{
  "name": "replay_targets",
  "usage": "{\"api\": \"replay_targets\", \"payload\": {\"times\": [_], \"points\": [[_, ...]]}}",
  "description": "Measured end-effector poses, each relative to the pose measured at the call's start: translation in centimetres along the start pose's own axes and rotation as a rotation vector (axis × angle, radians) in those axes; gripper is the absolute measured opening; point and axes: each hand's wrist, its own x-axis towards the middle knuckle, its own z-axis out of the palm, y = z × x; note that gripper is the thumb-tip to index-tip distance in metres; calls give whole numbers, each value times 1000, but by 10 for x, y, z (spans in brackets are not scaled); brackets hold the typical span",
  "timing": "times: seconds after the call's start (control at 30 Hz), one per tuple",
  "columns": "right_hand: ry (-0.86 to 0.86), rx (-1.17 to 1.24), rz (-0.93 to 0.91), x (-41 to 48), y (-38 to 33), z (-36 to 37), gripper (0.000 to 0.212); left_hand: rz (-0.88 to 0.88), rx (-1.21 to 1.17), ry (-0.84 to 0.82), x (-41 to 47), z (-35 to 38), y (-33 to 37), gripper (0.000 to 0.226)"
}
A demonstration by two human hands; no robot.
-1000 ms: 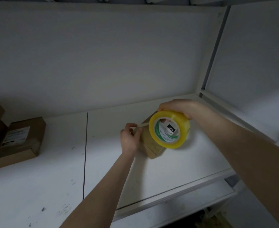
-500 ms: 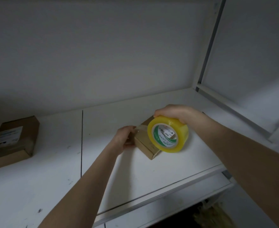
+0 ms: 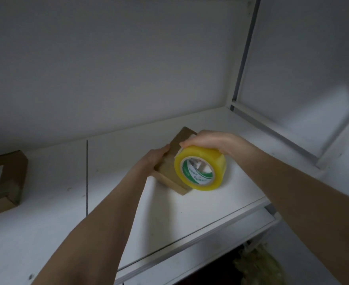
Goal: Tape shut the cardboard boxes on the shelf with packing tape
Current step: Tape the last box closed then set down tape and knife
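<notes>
Pressing the left grip [image 3: 157, 156], fingers nearly straight, against the left edge of the small cardboard box [image 3: 169, 178] on the white shelf [image 3: 210, 204]. Clutching the yellow tape roll [image 3: 199, 153] in the right grip [image 3: 207, 140], fingers curled over its top, roll standing on edge, touching that box's right side. Lying well left of that box, a second labelled box [image 3: 7, 182].

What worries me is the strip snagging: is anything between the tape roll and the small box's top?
Nothing visible. The right hand holds the tape roll at the box; the left hand rests on the box's left edge, beside the roll.
</notes>
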Motion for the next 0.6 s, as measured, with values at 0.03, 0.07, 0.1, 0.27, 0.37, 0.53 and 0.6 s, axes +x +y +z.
{"api": "replay_targets", "payload": {"times": [0.03,0.07,0.1,0.27,0.37,0.53,0.6], "points": [[7,22,-5,0,5,-3,39,-2,-77,18,-1,0,-2,46],[15,39,-8,1,9,-5,46,-7,-132,45,-2,0,-2,43],[25,51,-21,2,12,-7,51,-7,-178,74,-4,-1,-2,41],[51,-28,-74,3,14,-11,48,90,-214,162,-13,0,7,39],[94,-136,-107,3,10,-18,49,144,-82,228,-14,0,7,41],[113,-371,-94,1,11,-28,41,199,0,259,-12,2,11,45],[109,-404,-92,3,13,-28,42,189,4,291,-13,5,12,45]]}}
